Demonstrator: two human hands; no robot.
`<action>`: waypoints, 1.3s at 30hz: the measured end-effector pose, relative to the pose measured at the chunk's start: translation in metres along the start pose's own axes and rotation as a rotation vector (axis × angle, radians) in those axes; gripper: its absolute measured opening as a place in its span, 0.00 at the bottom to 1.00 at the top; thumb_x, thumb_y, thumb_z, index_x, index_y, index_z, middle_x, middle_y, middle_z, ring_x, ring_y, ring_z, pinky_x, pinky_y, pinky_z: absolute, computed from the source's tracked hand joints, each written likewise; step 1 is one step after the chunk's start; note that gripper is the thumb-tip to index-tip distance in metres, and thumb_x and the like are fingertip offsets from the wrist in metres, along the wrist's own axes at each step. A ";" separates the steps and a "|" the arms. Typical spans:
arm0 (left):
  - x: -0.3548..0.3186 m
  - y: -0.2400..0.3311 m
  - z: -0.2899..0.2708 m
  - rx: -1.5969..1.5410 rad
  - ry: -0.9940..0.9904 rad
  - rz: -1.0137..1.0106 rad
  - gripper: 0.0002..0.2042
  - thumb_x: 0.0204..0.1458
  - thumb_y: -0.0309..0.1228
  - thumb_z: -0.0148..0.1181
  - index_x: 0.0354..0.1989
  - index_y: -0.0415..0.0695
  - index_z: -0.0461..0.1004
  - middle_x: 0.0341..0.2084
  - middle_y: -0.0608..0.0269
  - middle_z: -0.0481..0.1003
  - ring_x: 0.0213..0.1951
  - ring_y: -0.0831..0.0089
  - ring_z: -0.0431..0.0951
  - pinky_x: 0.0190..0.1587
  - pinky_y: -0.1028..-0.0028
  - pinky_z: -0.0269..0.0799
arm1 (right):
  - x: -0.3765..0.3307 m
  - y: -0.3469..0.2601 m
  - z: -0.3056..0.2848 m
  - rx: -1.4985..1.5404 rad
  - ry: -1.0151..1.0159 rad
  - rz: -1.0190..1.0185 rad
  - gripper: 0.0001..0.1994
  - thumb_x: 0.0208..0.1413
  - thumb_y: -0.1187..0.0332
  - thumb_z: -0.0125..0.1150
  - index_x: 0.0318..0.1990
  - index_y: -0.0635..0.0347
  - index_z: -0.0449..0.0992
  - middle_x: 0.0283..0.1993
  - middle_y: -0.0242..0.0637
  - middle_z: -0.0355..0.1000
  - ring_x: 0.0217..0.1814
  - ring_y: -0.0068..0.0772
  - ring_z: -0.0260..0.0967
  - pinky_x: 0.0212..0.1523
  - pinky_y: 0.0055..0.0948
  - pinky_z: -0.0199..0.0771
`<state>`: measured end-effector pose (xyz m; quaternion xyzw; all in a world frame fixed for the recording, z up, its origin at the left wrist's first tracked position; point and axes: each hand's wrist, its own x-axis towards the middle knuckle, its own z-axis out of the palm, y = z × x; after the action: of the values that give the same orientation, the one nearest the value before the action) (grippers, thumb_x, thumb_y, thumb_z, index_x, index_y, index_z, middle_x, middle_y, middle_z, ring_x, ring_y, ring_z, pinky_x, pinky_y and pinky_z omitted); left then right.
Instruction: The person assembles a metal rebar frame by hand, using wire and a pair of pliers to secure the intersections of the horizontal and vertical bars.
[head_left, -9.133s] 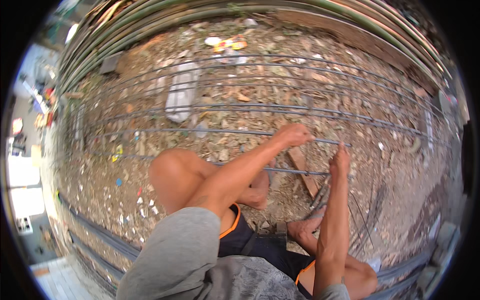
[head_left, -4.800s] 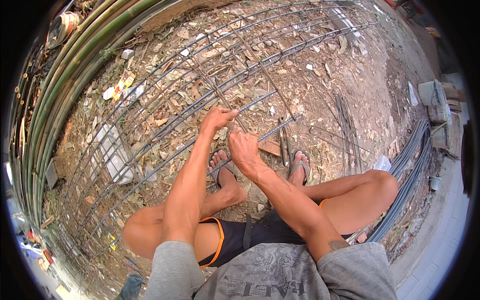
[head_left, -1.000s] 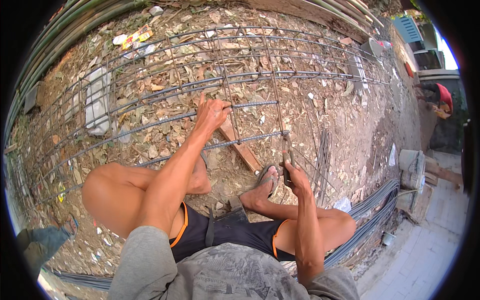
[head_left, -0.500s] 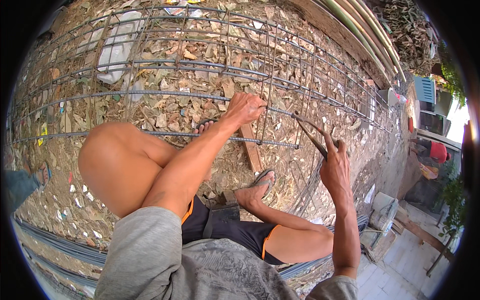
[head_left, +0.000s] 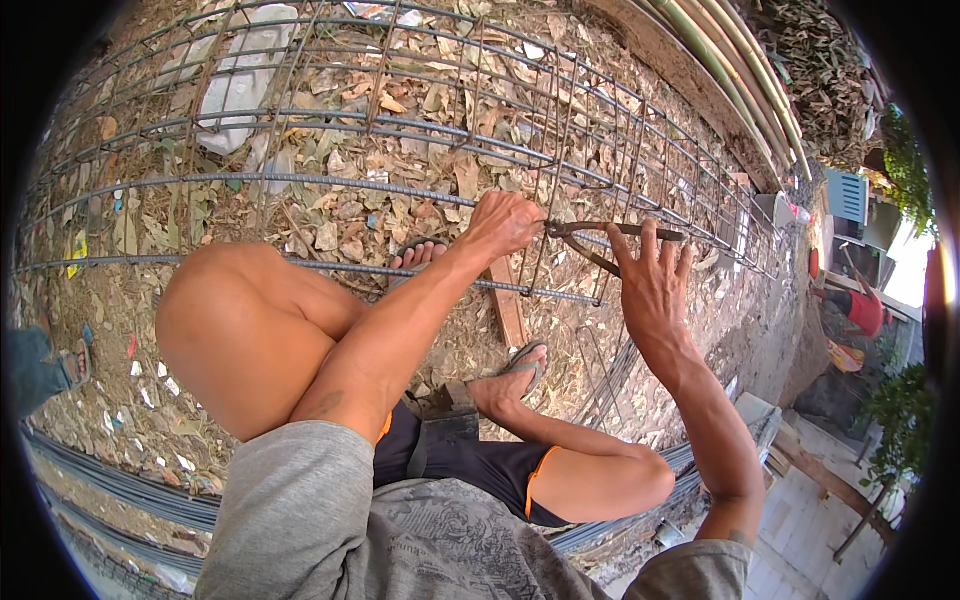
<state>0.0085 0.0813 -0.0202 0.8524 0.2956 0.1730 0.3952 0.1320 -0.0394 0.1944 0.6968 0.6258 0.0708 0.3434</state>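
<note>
A cage of long steel rebar (head_left: 340,181) and thin stirrups (head_left: 574,130) stretches across the ground in front of me. My left hand (head_left: 508,222) is closed around one long bar beside an upright stirrup; its fingertips hide any wire there. In my right hand (head_left: 655,280) are dark metal pincers (head_left: 585,256), their jaws at that crossing, next to my left fingertips. The pincers' handles are spread, and my right fingers reach over the upper one. A lower rebar (head_left: 440,272) runs past my bent left knee and ends below the pincers.
A wooden piece (head_left: 508,305) lies under the cage. Bamboo poles (head_left: 735,75) rest along the far right, and bundled bars (head_left: 150,490) lie behind me. Dry leaves and litter cover the ground. Another person's foot (head_left: 80,362) is at left; a person in red (head_left: 866,312) is farther right.
The pincers have swung to a flatter angle, their jaws now at the stirrup by my left hand. My right hand has moved up and its fingers have spread. The left hand has shifted slightly right.
</note>
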 end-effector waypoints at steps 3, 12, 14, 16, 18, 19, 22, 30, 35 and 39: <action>-0.001 -0.004 0.003 0.003 0.022 0.009 0.06 0.50 0.35 0.65 0.32 0.51 0.86 0.17 0.52 0.76 0.22 0.54 0.78 0.27 0.58 0.70 | 0.005 -0.001 -0.010 0.090 -0.064 0.025 0.30 0.58 0.80 0.53 0.68 0.41 0.64 0.68 0.51 0.58 0.62 0.52 0.66 0.68 0.59 0.57; 0.003 -0.005 0.010 0.015 0.037 0.002 0.06 0.49 0.33 0.64 0.33 0.52 0.86 0.17 0.51 0.77 0.22 0.53 0.78 0.28 0.58 0.71 | 0.005 0.008 0.006 0.031 0.039 -0.090 0.22 0.62 0.75 0.53 0.62 0.43 0.69 0.45 0.48 0.73 0.48 0.44 0.74 0.56 0.59 0.67; 0.002 -0.004 0.008 0.008 0.031 0.005 0.06 0.49 0.33 0.64 0.34 0.52 0.86 0.18 0.51 0.77 0.22 0.53 0.78 0.28 0.58 0.71 | 0.006 0.007 0.008 0.011 0.019 -0.077 0.19 0.65 0.72 0.52 0.61 0.43 0.71 0.45 0.52 0.74 0.46 0.45 0.76 0.47 0.56 0.75; 0.002 -0.004 0.007 -0.003 0.032 -0.012 0.06 0.49 0.34 0.65 0.34 0.52 0.86 0.18 0.51 0.77 0.22 0.53 0.78 0.29 0.58 0.71 | 0.009 0.007 -0.001 0.100 -0.125 -0.050 0.16 0.66 0.70 0.53 0.59 0.47 0.72 0.44 0.52 0.75 0.44 0.44 0.77 0.42 0.51 0.78; 0.002 -0.004 0.008 -0.002 0.022 -0.019 0.06 0.49 0.34 0.66 0.34 0.52 0.86 0.18 0.51 0.77 0.23 0.53 0.78 0.29 0.58 0.71 | 0.013 0.009 -0.010 0.185 -0.275 -0.022 0.13 0.66 0.67 0.53 0.57 0.50 0.74 0.43 0.52 0.76 0.41 0.43 0.78 0.37 0.46 0.80; 0.002 -0.004 0.008 0.000 0.014 -0.023 0.06 0.49 0.35 0.66 0.34 0.52 0.86 0.18 0.51 0.77 0.23 0.54 0.78 0.29 0.58 0.71 | 0.018 0.010 -0.011 0.230 -0.359 -0.059 0.12 0.66 0.64 0.55 0.53 0.55 0.75 0.38 0.50 0.77 0.37 0.40 0.78 0.33 0.41 0.80; 0.000 -0.010 0.015 -0.088 0.245 0.112 0.11 0.44 0.23 0.59 0.12 0.48 0.73 0.06 0.60 0.64 0.12 0.70 0.62 0.18 0.64 0.58 | 0.025 0.017 0.000 0.245 -0.369 -0.135 0.14 0.65 0.58 0.58 0.46 0.59 0.76 0.28 0.43 0.76 0.25 0.33 0.74 0.26 0.35 0.77; 0.003 0.001 0.007 -0.044 0.103 0.047 0.02 0.47 0.30 0.64 0.24 0.52 0.81 0.12 0.57 0.73 0.18 0.62 0.73 0.25 0.61 0.69 | 0.028 0.057 0.039 1.426 -1.047 0.347 0.19 0.68 0.51 0.53 0.45 0.61 0.71 0.24 0.32 0.72 0.18 0.22 0.69 0.15 0.22 0.68; 0.003 -0.004 0.002 -0.024 0.034 -0.035 0.08 0.48 0.35 0.66 0.36 0.53 0.86 0.20 0.53 0.79 0.25 0.55 0.80 0.33 0.58 0.72 | 0.037 0.036 0.002 0.709 -0.629 -0.109 0.21 0.59 0.59 0.65 0.51 0.66 0.70 0.25 0.36 0.71 0.18 0.28 0.66 0.19 0.31 0.70; 0.001 -0.001 0.001 -0.074 0.051 -0.018 0.08 0.48 0.35 0.65 0.35 0.52 0.86 0.21 0.52 0.80 0.27 0.54 0.80 0.34 0.58 0.72 | 0.030 0.024 0.017 -0.040 0.396 -0.464 0.22 0.54 0.72 0.62 0.55 0.74 0.69 0.30 0.42 0.70 0.21 0.30 0.64 0.20 0.32 0.69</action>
<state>0.0092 0.0819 -0.0214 0.8299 0.3066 0.2020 0.4202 0.1671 -0.0177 0.1857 0.5012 0.8214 0.1373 0.2352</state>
